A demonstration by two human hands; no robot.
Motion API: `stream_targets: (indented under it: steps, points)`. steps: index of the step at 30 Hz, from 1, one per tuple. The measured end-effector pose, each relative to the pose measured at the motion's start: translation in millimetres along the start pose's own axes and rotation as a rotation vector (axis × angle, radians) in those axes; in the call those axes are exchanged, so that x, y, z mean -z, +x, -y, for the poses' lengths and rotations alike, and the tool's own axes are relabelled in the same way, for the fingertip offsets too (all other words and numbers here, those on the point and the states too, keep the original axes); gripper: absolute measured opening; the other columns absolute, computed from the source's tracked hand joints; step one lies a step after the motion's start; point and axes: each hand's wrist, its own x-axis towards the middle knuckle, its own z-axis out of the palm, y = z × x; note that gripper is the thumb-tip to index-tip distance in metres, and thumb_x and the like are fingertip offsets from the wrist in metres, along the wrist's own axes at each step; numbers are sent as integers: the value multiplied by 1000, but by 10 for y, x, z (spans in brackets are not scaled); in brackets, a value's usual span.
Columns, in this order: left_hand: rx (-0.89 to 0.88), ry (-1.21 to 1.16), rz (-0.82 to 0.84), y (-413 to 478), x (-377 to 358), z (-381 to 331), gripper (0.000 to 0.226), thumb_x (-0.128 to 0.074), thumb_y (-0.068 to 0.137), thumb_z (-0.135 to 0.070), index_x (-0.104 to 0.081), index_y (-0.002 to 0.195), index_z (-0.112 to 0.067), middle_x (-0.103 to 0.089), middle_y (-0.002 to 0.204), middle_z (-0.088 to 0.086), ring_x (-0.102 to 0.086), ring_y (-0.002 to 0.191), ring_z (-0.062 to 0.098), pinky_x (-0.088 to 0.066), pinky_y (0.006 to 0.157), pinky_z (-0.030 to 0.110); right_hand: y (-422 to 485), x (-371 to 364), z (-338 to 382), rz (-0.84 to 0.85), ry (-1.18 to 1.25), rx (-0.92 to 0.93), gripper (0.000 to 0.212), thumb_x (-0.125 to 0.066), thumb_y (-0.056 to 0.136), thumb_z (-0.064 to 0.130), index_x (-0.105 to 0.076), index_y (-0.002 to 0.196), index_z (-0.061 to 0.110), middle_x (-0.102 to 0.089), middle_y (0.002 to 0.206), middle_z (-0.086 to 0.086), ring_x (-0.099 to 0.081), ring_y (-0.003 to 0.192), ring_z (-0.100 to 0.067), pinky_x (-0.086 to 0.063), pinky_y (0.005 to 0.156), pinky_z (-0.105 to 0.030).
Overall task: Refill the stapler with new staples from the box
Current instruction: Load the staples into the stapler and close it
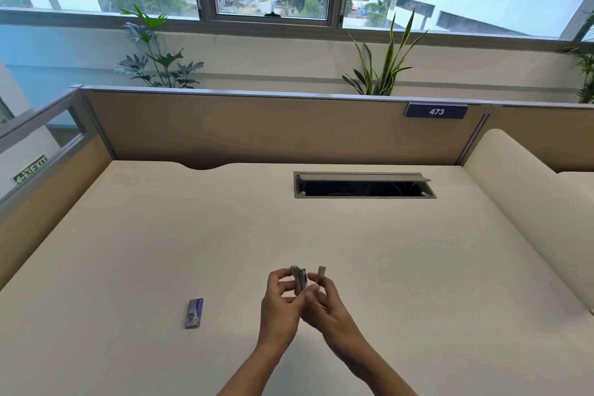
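A small grey stapler (300,280) is held upright above the desk, near the front centre. My left hand (279,302) grips its left side with thumb and fingers. My right hand (321,302) touches the stapler's right side and holds a short pale strip (321,273) that sticks up between its fingers; it looks like a strip of staples, though it is too small to be sure. A small purple staple box (194,313) lies flat on the desk to the left of my hands, apart from them.
The cream desk (418,267) has an open cable slot (363,187) at the back right. Tan partition panels (257,128) close the back and left sides. A rounded cream divider (520,190) runs along the right.
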Motion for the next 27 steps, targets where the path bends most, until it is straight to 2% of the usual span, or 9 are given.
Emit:
stream_targets:
  steps: [3,6,8,10,14,17,20,24,27]
  points:
    - [7,35,6,55,-78,42,38,-80,76,-23,-53,102,-32,-70,98,-3,-74,73,12,-60,70,31,37,39,-51,-82,-109,4,50,-65,93,26,-38,134,31,-69,117,5,-68,105,-6,-52,90,-20]
    - [35,52,9,102,-145,87,29,-72,84,-19,-55,105,-31,-70,101,-4,-73,77,8,-56,66,20,97,112,-58,-132,-211,-12,53,-63,94,24,-33,137,30,-69,110,4,-67,89,0,-49,79,-12]
    - [88,8,9,119,-191,98,19,-58,95,-20,-58,113,-21,-71,101,1,-72,84,12,-58,71,26,144,151,-68,-136,-258,-41,55,-58,98,23,-27,143,26,-67,113,9,-64,83,4,-48,77,-12]
    - [126,-24,28,104,-240,79,24,-47,100,-25,-58,117,-14,-72,102,5,-71,91,18,-59,79,34,189,174,-88,-158,-311,-67,66,-57,98,20,-17,150,22,-65,111,11,-65,91,1,-48,76,-11]
    - [124,-7,87,66,-327,82,31,-44,99,-35,-61,115,-15,-76,96,2,-72,92,17,-54,91,39,248,161,-132,-216,-367,-104,87,-64,92,21,-1,152,21,-62,111,3,-67,97,-4,-49,71,-10]
    - [110,54,127,71,-374,141,30,-47,98,-35,-56,124,-21,-75,97,-10,-69,84,-2,-50,76,13,276,133,-193,-278,-389,-86,85,-61,94,21,0,153,18,-47,140,-5,-60,119,-13,-49,94,-20]
    - [121,111,161,110,-386,196,36,-49,98,-33,-49,133,-25,-65,117,-10,-65,84,-13,-47,74,9,296,130,-220,-349,-391,-59,82,-59,95,21,-3,154,14,-25,155,-5,-55,127,-19,-47,102,-28]
    - [130,155,264,189,-367,259,38,-45,100,-28,-36,136,-39,-59,120,-20,-55,97,-22,-42,80,4,349,165,-249,-382,-419,-62,83,-56,96,20,3,155,18,-46,143,-8,-60,118,-15,-48,100,-30]
    - [108,213,318,256,-327,339,42,-42,102,-26,-33,141,-38,-55,127,-23,-49,119,-8,-36,94,9,397,179,-298,-386,-455,-92,88,-54,97,19,13,153,22,-56,131,-5,-60,116,-14,-45,92,-24]
